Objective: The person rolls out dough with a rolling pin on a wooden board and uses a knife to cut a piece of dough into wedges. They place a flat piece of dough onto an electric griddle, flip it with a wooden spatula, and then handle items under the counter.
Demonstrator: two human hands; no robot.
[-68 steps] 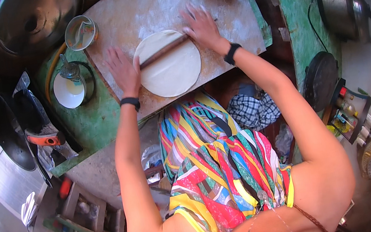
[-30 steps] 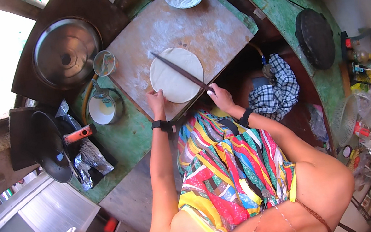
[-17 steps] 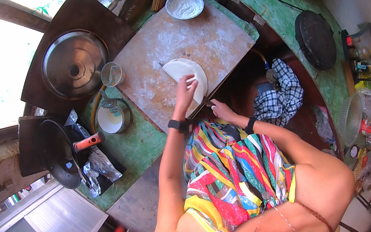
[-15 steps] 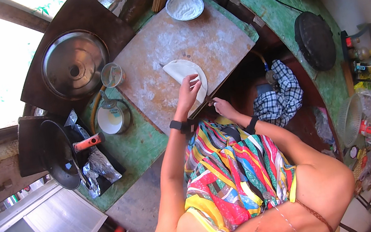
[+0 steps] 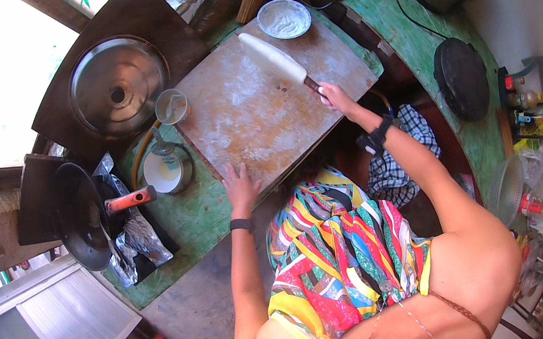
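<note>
My right hand grips the brown handle of a long thin tool over the right half of the floured board. A thin white sheet of dough is folded over the tool and covers most of it. Only the handle and a dark tip show, so its exact kind is hidden. Whether the dough touches the board, I cannot tell. At the board's near left corner, my left hand rests with fingers spread, holding nothing.
Beyond the dough stands a bowl of white flour. A glass and a small pot line the board's left side. Farther left are a frying pan and a round metal lid. A checked cloth lies to the right.
The dough has moved from the board's near edge toward its far side, carried on the tool in my right hand. My left hand has left the dough for the board's near left corner.
</note>
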